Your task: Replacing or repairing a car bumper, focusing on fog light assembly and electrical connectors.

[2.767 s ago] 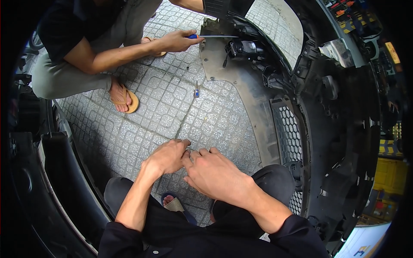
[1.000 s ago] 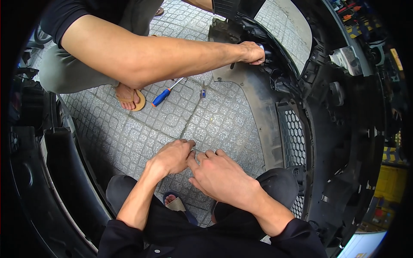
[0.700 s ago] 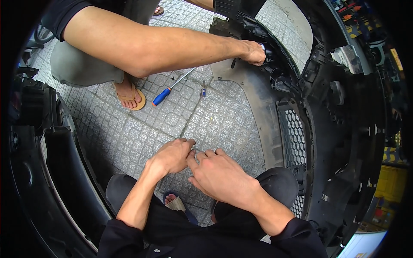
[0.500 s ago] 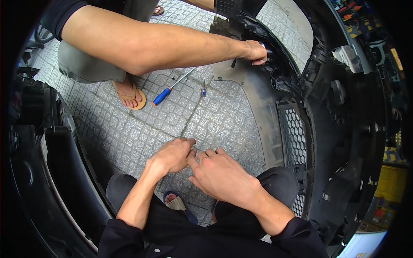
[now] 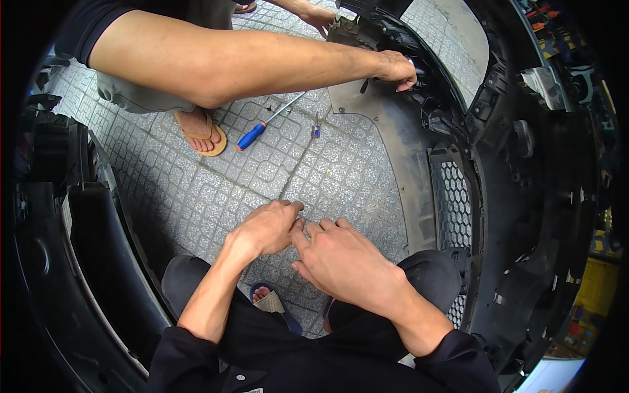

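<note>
Over the paving, my left hand (image 5: 265,228) is curled, its fingers bent inward; whatever it may hold is hidden. My right hand (image 5: 344,262) is beside it with palm down, fingers loosely apart and the thumb out; nothing shows in it. The fingertips of both hands meet or nearly meet. Beyond them on the ground lie a blue-and-orange-handled screwdriver (image 5: 251,136) with a long shaft and a short small screwdriver (image 5: 316,130). At the far right, a co-worker's hand (image 5: 398,69) is at the inside of a black car bumper (image 5: 524,190); what it grips is unclear.
A co-worker's forearm (image 5: 262,62) stretches across the far side, above a sandalled foot (image 5: 200,133). The bumper with its honeycomb grille (image 5: 454,203) curves along my right. Another long black car part (image 5: 114,255) lies at my left. My knees are on both sides of my hands.
The view has shifted slightly, so the tools and bumper sit a little differently. A second co-worker hand now shows at the top, near the bumper. My hands keep nearly the same pose.
</note>
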Available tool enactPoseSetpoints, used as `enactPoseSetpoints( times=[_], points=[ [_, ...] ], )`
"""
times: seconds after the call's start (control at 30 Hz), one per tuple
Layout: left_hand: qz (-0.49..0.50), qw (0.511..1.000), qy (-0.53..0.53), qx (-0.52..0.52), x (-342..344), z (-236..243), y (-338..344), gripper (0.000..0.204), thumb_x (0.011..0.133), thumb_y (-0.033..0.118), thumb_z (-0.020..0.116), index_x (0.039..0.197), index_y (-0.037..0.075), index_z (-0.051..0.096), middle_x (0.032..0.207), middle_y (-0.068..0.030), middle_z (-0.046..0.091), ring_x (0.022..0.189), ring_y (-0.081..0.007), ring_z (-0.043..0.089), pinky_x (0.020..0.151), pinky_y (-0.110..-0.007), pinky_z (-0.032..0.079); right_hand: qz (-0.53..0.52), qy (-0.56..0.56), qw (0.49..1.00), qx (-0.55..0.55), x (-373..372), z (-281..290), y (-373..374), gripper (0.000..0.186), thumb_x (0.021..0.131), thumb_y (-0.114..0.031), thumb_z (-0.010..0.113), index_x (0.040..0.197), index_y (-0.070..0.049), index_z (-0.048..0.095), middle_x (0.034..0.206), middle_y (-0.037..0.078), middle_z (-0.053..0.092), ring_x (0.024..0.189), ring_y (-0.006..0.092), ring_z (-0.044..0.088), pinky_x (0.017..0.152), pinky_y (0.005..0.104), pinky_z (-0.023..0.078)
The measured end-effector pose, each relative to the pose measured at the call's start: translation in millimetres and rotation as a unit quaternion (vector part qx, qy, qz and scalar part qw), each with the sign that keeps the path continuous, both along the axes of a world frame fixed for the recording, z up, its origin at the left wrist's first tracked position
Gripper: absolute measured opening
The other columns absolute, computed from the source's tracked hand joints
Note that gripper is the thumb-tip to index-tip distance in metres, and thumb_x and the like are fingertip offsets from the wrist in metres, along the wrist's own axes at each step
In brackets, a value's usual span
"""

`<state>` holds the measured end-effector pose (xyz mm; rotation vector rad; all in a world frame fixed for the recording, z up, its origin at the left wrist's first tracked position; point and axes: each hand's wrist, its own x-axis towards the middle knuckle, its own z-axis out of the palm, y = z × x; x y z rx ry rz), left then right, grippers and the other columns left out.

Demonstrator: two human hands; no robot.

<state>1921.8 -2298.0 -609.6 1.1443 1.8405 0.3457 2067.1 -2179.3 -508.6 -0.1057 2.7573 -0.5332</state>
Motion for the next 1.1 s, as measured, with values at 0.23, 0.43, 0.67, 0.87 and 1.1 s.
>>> enactPoseSetpoints(
  times=[0.23,0.43,0.67,0.87,1.1],
  points=[
    [-0.001,1.000,0.013,0.001,1.3,0.3,1.1,0.039,0.099,0.014,0.065,0.133,-0.004,0.064,0.119,-0.0271,0.072,0.116,-0.0446,0.069,0.096,-0.050,0.056,-0.002,0.003,1.000,-0.003,0.1,1.2,0.5,0.050,0.105,-0.031,0.064,0.132,0.011,0.058,0.107,0.020,0.072,0.103,0.0333,0.071,0.096,0.0435,0.054],
    [-0.002,1.000,0.015,0.004,0.8,2.1,1.5,0.039,0.098,0.013,0.065,0.133,-0.004,0.064,0.119,-0.0269,0.073,0.116,-0.0449,0.069,0.097,-0.050,0.056,0.002,0.004,1.000,0.008,-0.6,3.4,1.4,0.051,0.105,-0.031,0.064,0.131,0.011,0.058,0.106,0.020,0.072,0.103,0.0330,0.071,0.096,0.0432,0.054],
    [-0.005,1.000,0.008,-0.003,-1.2,0.4,0.1,0.044,0.094,0.010,0.066,0.136,-0.005,0.063,0.120,-0.0271,0.073,0.117,-0.0439,0.069,0.098,-0.050,0.056,-0.002,-0.005,1.000,0.001,-2.0,-1.2,-1.7,0.051,0.104,-0.031,0.065,0.132,0.012,0.058,0.108,0.021,0.072,0.104,0.0342,0.071,0.097,0.0449,0.054],
    [-0.009,1.000,0.008,-0.011,-1.5,0.1,3.3,0.047,0.093,0.010,0.066,0.137,-0.006,0.062,0.119,-0.0279,0.073,0.116,-0.0442,0.069,0.098,-0.050,0.057,-0.010,0.011,1.000,-0.005,-2.0,-0.8,0.0,0.046,0.100,-0.027,0.068,0.124,0.011,0.063,0.107,0.020,0.073,0.102,0.0327,0.072,0.094,0.0442,0.055],
    [-0.008,1.000,0.011,0.012,-0.9,-5.9,0.3,0.047,0.091,0.009,0.067,0.135,-0.006,0.063,0.116,-0.0277,0.074,0.114,-0.0442,0.070,0.096,-0.049,0.057,-0.010,0.054,0.998,0.011,-1.3,-5.0,-0.7,0.038,0.096,-0.024,0.071,0.114,0.008,0.068,0.104,0.018,0.074,0.098,0.0292,0.073,0.088,0.0410,0.057]
  ],
)
